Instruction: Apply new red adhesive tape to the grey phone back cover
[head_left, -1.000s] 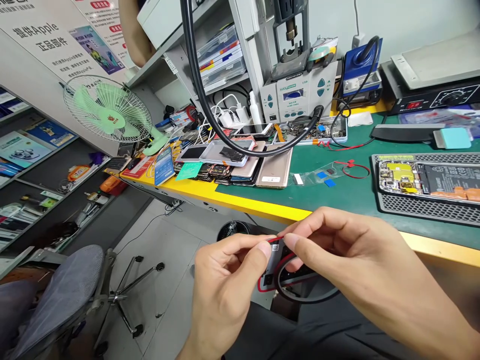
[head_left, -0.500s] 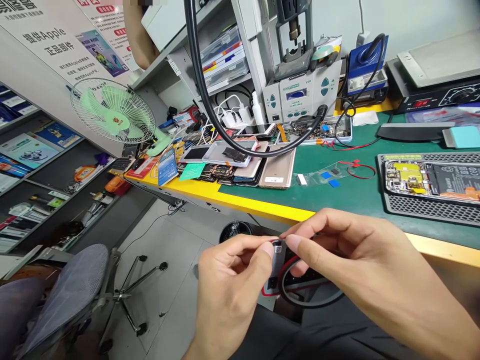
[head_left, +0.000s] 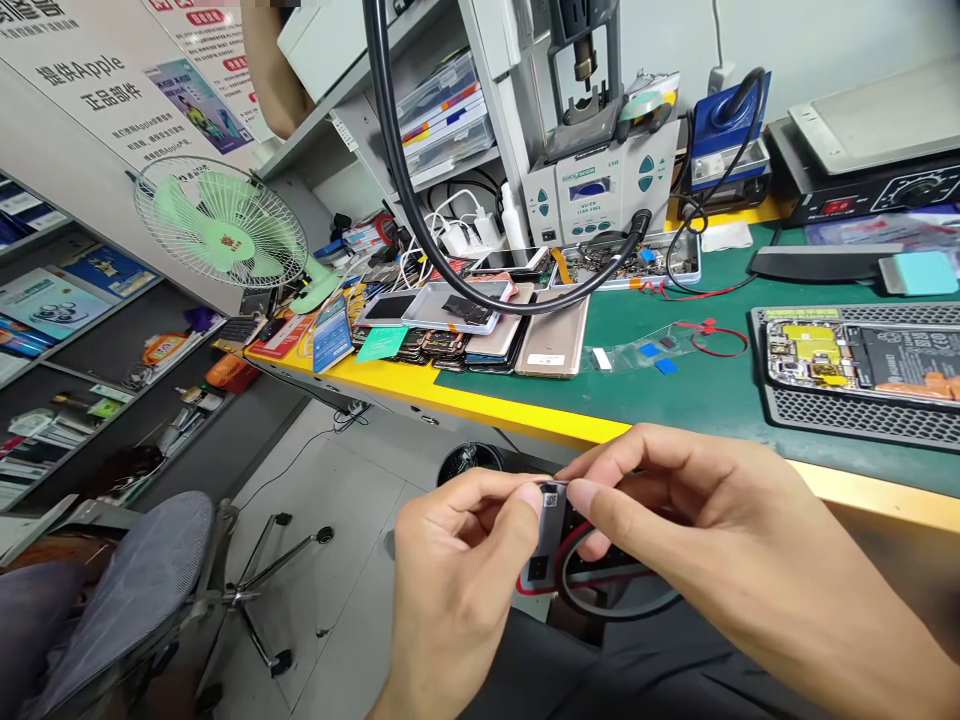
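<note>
Between the left hand and the right hand, both pinching its upper edge, is a grey labelled part; probably light, stiff and fragile, best gripped by its rim.

The thin, flat gray piece is in the low middle of the picture, with its top edge up between the fingers. It stands a bit tilted. It has a tiny black-and-white square code near the top, a dark patch near the bottom, and red along its low edge. A big dark ring hangs just beside it.
</note>
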